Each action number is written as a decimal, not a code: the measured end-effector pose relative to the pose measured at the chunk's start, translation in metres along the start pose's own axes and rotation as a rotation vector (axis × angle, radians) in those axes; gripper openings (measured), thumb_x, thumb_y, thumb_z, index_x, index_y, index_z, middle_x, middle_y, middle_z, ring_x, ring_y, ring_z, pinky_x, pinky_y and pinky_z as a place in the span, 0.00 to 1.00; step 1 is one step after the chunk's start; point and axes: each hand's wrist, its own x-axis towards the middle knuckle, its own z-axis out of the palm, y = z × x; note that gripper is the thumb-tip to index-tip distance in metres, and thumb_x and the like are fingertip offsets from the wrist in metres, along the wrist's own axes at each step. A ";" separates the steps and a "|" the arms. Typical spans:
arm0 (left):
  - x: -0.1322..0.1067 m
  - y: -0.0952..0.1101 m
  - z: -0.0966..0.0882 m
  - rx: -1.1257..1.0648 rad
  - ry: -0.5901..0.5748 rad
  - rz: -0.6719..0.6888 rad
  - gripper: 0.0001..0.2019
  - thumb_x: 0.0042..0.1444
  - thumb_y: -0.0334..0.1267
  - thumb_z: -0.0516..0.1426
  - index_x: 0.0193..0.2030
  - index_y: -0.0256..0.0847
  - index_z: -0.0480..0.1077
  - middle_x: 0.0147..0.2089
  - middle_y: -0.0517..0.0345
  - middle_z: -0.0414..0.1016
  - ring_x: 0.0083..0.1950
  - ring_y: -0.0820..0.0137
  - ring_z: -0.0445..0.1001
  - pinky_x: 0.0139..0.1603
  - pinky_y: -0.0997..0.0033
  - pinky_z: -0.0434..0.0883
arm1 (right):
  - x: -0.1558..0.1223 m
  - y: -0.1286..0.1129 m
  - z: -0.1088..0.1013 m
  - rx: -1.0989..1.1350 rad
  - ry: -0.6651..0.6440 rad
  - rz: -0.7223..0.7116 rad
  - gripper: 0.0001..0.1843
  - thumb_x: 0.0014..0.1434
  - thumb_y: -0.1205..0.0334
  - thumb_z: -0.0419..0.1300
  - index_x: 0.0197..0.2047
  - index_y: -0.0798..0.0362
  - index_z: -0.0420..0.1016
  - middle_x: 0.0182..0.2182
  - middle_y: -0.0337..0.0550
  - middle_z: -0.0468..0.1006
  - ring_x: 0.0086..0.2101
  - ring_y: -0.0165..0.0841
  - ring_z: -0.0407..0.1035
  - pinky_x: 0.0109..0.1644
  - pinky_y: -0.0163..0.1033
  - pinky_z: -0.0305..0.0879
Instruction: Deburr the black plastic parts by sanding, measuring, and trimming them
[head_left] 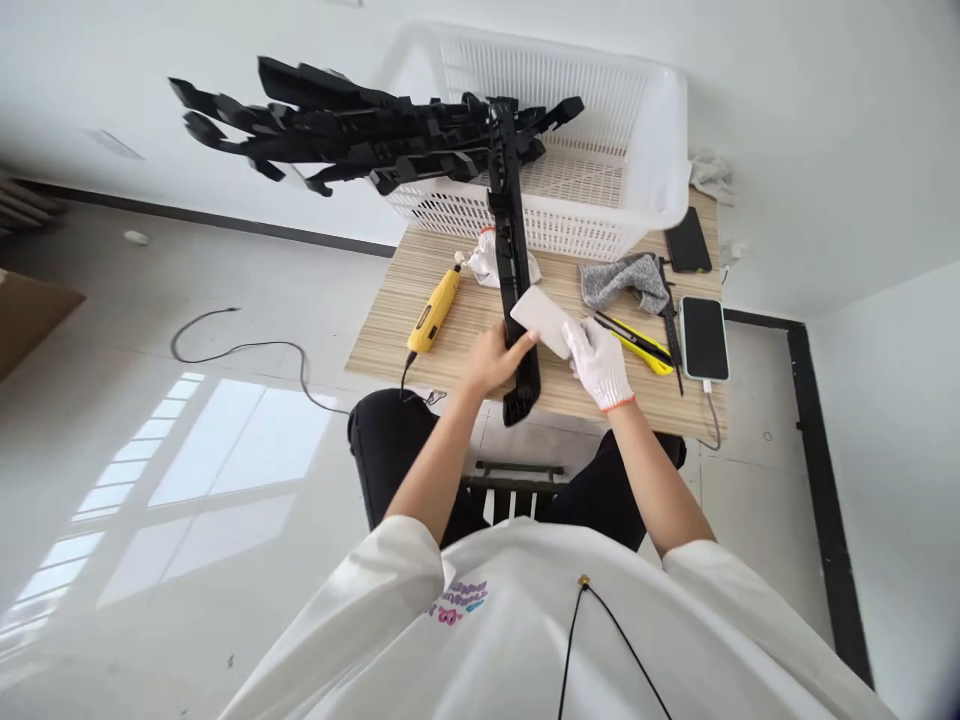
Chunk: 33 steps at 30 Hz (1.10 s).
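A long black plastic trim part [511,240] stretches from above the basket's near rim to the table's front edge. My bare left hand [496,360] grips it near its lower end, with the thumb lying on top. My right hand [596,360], in a white knit glove with an orange cuff, is closed on a flat white rectangular sheet [543,320]. The sheet's far end rests against or just over the side of the black part; whether they touch, I cannot tell.
A white plastic basket [652,150] holds several black plastic parts [360,135] jutting left. On the wooden table [382,335] are a yellow rotary tool [435,312], a white glove [486,258], a grey cloth [622,280], calipers [670,325], a yellow utility knife [637,345] and two phones [705,340].
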 end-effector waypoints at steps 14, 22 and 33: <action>-0.010 0.007 -0.010 0.113 -0.397 -0.081 0.23 0.66 0.61 0.54 0.49 0.41 0.73 0.30 0.50 0.79 0.35 0.52 0.82 0.34 0.63 0.67 | -0.013 -0.001 -0.009 -0.102 0.103 0.351 0.21 0.60 0.40 0.55 0.26 0.46 0.63 0.20 0.38 0.63 0.21 0.34 0.63 0.18 0.39 0.58; -0.002 0.005 -0.012 0.087 -0.394 -0.122 0.20 0.67 0.57 0.53 0.46 0.42 0.72 0.35 0.48 0.81 0.40 0.51 0.83 0.37 0.62 0.70 | -0.005 -0.012 -0.009 -0.066 0.040 0.314 0.20 0.60 0.41 0.57 0.25 0.45 0.64 0.14 0.35 0.65 0.17 0.34 0.62 0.21 0.40 0.61; -0.008 -0.017 -0.014 -0.088 -0.195 0.047 0.30 0.65 0.66 0.50 0.58 0.42 0.65 0.38 0.50 0.77 0.35 0.56 0.77 0.35 0.64 0.66 | -0.007 0.003 0.006 0.270 0.318 0.209 0.19 0.60 0.40 0.63 0.33 0.46 0.67 0.15 0.32 0.66 0.12 0.29 0.62 0.12 0.34 0.57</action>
